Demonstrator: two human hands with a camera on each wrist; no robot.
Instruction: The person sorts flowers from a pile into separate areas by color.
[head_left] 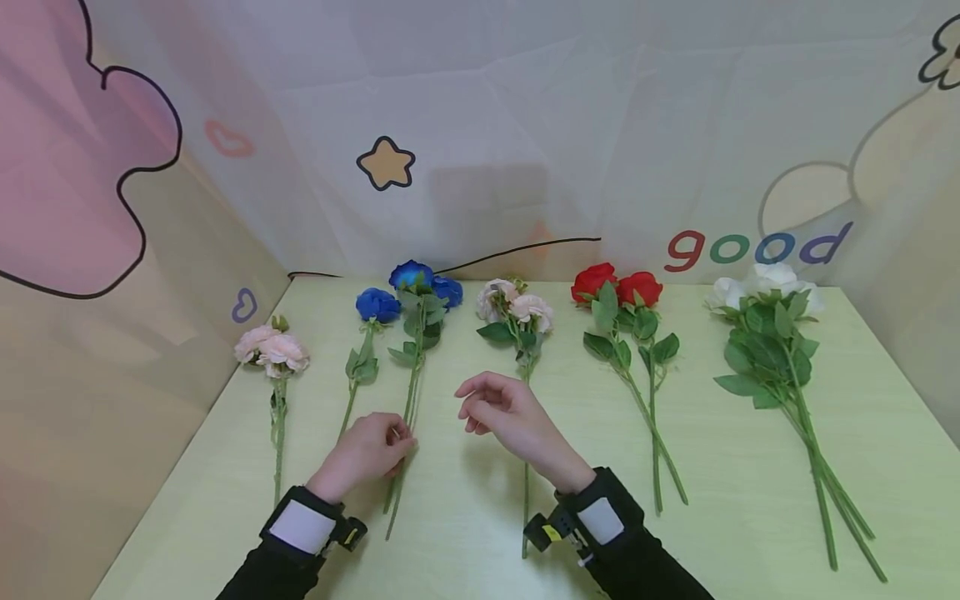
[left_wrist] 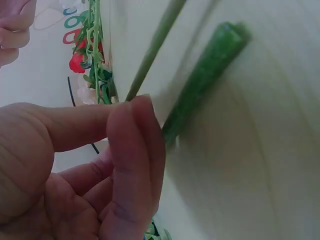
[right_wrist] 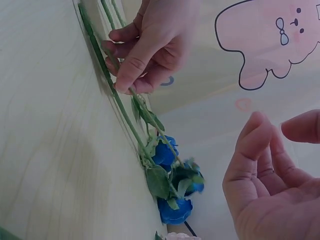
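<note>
My left hand [head_left: 366, 454] pinches a thin stem [left_wrist: 156, 47] of a blue rose between thumb and fingertips, low on the stem. Beside it a thicker green stem [left_wrist: 202, 80] lies on the table. The blue roses [head_left: 412, 275] point to the back wall, their leaves bunched under the blooms [right_wrist: 175, 210]. A single blue rose [head_left: 377, 306] lies to their left, its lower stem hidden behind the left hand. My right hand [head_left: 517, 425] hovers over the stem of the pale pink flowers [head_left: 531, 312], fingers loosely bent and holding nothing.
Pink flowers [head_left: 281, 354] lie at the far left of the pale table [head_left: 600, 550]. To the right are red roses [head_left: 639, 289] with crossed stems, then a bunch of white roses [head_left: 772, 283]. A printed cloth [head_left: 487, 108] hangs behind.
</note>
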